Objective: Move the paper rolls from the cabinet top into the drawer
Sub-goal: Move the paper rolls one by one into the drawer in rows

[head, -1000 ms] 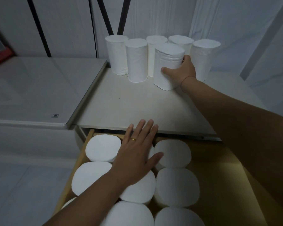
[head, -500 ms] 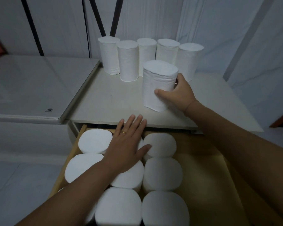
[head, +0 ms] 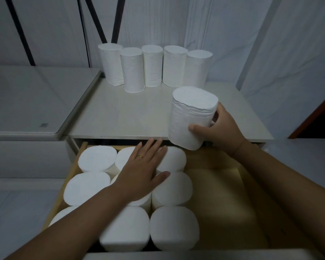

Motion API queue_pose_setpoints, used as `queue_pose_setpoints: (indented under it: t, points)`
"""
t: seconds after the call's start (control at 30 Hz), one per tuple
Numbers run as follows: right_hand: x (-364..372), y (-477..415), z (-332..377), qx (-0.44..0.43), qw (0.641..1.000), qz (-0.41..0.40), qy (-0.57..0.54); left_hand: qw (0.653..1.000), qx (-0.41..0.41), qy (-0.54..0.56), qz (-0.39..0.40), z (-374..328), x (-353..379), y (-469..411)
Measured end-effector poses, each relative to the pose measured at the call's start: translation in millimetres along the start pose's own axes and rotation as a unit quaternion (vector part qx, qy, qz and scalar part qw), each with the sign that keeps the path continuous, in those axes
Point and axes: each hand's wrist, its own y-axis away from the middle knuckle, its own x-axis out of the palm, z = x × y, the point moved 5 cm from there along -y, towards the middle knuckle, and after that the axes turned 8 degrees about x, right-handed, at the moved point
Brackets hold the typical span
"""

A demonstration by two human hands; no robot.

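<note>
Transfer step: right grip [head: 220,130] is curled round a white cylindrical paper roll [head: 192,117] above the front edge of the pale cabinet worktop [head: 129,113]. Left grip [head: 139,175] rests flat on packed rolls [head: 174,188] in the wooden drawer [head: 219,194]. Next it probably needs lowering upright beside them

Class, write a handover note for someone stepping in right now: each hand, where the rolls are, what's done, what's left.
Right hand grips one paper roll upright at the cabinet top front edge, over the open drawer.
Left hand lies flat on the packed rolls in the drawer.
Done: packed rolls fill the drawer's left side; its right side is bare.
Left: set the held roll in, then move the five rolls at the cabinet top's back.
</note>
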Motion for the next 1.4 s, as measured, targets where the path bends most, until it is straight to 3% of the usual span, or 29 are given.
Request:
queue_pose_setpoints:
  t: [0.43, 0.83, 1.4]
  points:
    - [-55, 55, -55, 0.031, 0.999, 0.014, 0.028, 0.999, 0.002, 0.026, 0.042, -2, 8, 1]
    - [0, 61, -112, 0.055, 0.984, 0.145, 0.089, 0.998, -0.003, 0.035, 0.046, -1, 8, 0]
    - [12, 54, -136, 0.067, 0.975, 0.168, 0.129, 0.998, -0.005, 0.038, 0.05, -1, 9, 1]
